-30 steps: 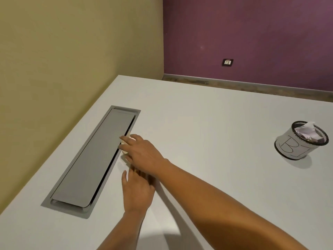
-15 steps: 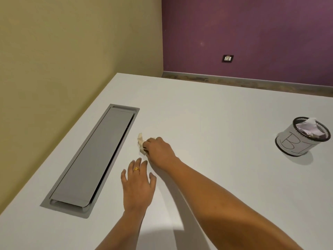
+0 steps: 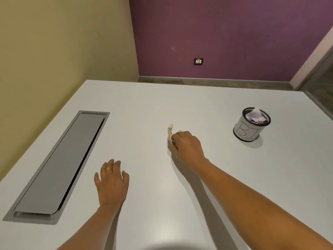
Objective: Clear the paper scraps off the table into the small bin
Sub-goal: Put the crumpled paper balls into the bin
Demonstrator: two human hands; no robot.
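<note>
I am pinching a cream paper scrap (image 3: 170,131) in my right hand (image 3: 187,147), left of the small bin (image 3: 252,124), presumably to drop it in — my left hand (image 3: 111,183) is lying spread and empty on the desk (image 3: 198,109), farther left — while my knuckles are hiding most of the scrap.

A pale grey table (image 3: 198,105) fills the near scene, with a long grey metal cable hatch (image 3: 59,163) set flush into its left side. A yellow-olive wall (image 3: 63,42) rises at left, meeting a purple wall (image 3: 234,33) at the far corner. A small socket plate (image 3: 198,61) sits on the purple wall above a dark skirting strip (image 3: 207,82).
</note>
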